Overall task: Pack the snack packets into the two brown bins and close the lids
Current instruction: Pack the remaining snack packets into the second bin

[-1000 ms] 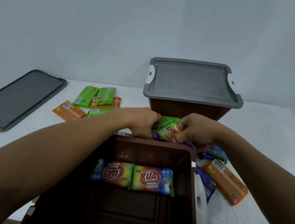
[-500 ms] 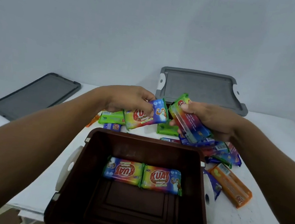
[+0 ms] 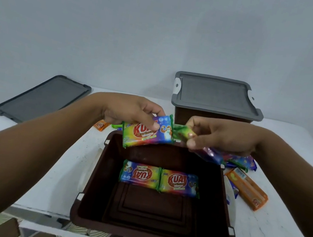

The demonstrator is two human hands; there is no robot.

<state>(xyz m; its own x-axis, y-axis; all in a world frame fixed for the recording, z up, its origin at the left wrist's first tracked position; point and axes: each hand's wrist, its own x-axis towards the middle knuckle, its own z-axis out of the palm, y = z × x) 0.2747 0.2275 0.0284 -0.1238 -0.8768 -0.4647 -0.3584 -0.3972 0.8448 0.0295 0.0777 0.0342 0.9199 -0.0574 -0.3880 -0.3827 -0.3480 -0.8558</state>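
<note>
Two rainbow-coloured snack packets lie flat, side by side and touching, against the far wall on the floor of the open brown bin: the left packet has its print upside down, the right packet reads upright. Above the far rim of this bin, the left hand holds a third rainbow packet, its fingers curled over the top edge and the thumb pressed on the face. Just beside it, the right hand pinches a green-ended packet between thumb and fingertips; the two held packets nearly meet at their ends.

To the right of the open bin, a heap of purple and blue packets lies on the white desk, with a long orange packet nearer the front. Behind the left hand, a small orange packet peeks out, with a bit of green wrapper beside it.

At the back right stands the second brown bin, its grey lid on. A loose grey lid lies flat at the far left of the desk, well apart from both bins
</note>
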